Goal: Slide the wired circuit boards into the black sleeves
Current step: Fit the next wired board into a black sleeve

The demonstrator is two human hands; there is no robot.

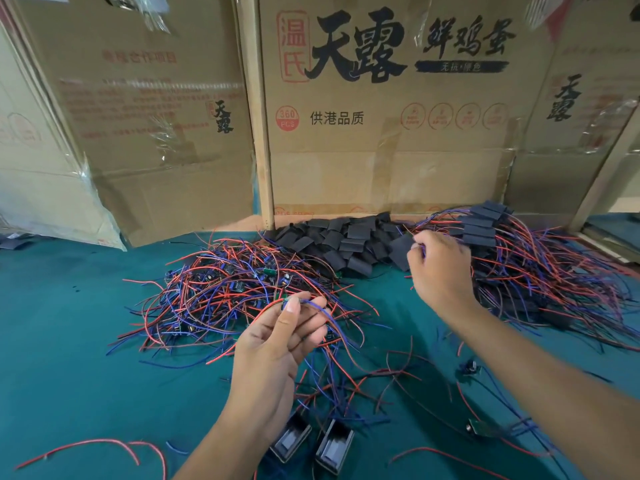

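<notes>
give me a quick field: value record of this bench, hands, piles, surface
surface: green table cover
left hand: pinches a wired circuit board by thumb and fingers
right hand: fingers curled on wires at the sleeved pile
unsleeved boards: tangled heap of red and blue wires, centre left
black sleeves: loose heap against the cardboard boxes
near edge: two small black housings
</notes>
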